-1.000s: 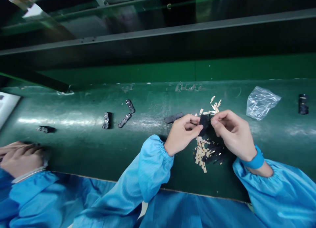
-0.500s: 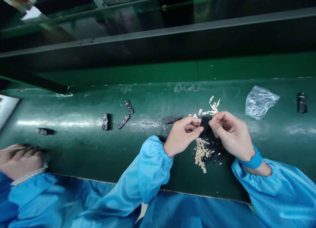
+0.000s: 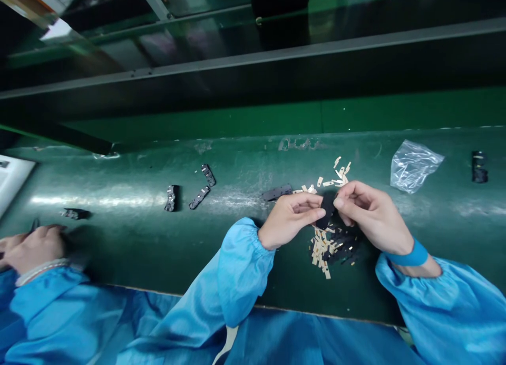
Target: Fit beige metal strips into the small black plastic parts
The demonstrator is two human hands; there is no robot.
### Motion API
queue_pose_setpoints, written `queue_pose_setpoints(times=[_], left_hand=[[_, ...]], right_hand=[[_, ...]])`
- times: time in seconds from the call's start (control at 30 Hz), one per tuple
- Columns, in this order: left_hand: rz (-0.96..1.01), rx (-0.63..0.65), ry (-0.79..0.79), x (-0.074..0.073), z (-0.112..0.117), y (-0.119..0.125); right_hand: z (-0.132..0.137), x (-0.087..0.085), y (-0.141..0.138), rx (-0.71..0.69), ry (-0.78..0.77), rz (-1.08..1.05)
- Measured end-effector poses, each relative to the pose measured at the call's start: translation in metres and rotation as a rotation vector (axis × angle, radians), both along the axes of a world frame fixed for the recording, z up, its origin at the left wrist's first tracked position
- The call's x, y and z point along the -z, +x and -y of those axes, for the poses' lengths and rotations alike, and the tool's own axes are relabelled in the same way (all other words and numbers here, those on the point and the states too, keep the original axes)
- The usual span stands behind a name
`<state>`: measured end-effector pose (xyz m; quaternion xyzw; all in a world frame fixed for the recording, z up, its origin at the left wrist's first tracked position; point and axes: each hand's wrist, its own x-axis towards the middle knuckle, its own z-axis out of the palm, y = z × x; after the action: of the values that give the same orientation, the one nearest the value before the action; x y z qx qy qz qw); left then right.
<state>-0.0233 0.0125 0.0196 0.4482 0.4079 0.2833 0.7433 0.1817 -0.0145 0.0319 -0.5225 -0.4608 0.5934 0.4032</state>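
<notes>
At the far left of the green workbench [image 3: 118,249], a white sheet [image 3: 13,183] at the edge, and beside it the hand of a co-worker [image 3: 33,249], half curled, coming from a blue sleeve [image 3: 47,301], with a thin dark object [image 3: 35,224] near the fingers, too small for exact naming. Just right of that hand, one black piece [image 3: 75,213] lying flat, then three more black pieces [image 3: 200,197] in a loose group, well apart from each other. Further right, a flat black strip [image 3: 276,192] near the left hand [image 3: 290,216].

Left hand: fingers curled, pressed against one side of a small black plastic part [image 3: 326,209], which is held in the air between both hands. Right hand [image 3: 373,217]: thumb and forefinger pinching the same part from the other side, other fingers curled, not spread, a blue wristband [image 3: 409,257] at the wrist. Exact contact points partly hidden behind the fingers.

Under the hands, a near pile of pale metal contacts [image 3: 320,254] mixed with black bits [image 3: 348,246]; beyond the hands, a far scatter of similar contacts [image 3: 338,170]. For such a small part, best a steady pinch by the edges, with hands low and both wrists quiet, so no loose piece gets knocked.

Further right, a transparent plastic bag [image 3: 415,167], and at the far right one more black piece [image 3: 479,167].
</notes>
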Motion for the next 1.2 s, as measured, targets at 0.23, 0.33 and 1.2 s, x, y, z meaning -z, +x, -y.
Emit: queue_pose_setpoints(times=[0.23,0.33,1.2], left_hand=[[0.218,0.005,-0.249,0.001,0.001,0.001],[0.244,-0.040,-0.259,0.001,0.001,0.002],[-0.240,-0.372,0.359,-0.010,-0.025,-0.034]], right_hand=[[0.001,0.008,-0.001,-0.048,0.006,-0.222],[0.002,0.004,-0.007,-0.021,0.048,-0.188],[-0.048,0.002,0.023,0.443,0.025,-0.163]])
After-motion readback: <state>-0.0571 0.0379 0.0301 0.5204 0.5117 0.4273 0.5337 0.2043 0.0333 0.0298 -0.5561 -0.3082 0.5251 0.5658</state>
